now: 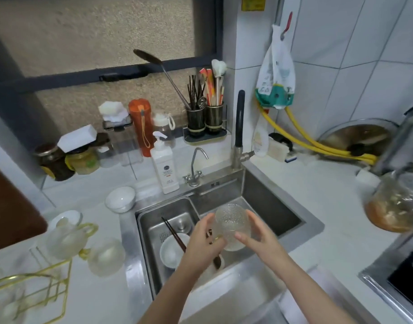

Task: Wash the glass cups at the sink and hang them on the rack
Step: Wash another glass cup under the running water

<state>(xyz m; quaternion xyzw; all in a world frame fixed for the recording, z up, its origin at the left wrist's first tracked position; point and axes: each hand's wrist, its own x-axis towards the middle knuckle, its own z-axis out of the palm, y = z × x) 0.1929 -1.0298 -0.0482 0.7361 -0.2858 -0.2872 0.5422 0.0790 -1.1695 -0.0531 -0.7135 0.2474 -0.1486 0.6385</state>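
Observation:
A textured glass cup [231,220] is held over the steel sink [278,206], tilted with its bottom toward the camera. My left hand [206,239] grips its left side and my right hand [257,235] grips its right side. On the counter at the left stands a gold wire rack [44,293]. Two frosted glass cups [67,239] [106,257] hang upside down on its hooks. The black tap [239,118] stands upright behind the sink, and no water is seen running.
The sink's left basin holds a white bowl [171,252] and dark chopsticks [174,233]. A soap bottle [164,164], small tap [196,167], white bowl [120,198], jars and utensil holders [204,120] line the back. A glass jar [397,204] sits right, beside a stove [402,277].

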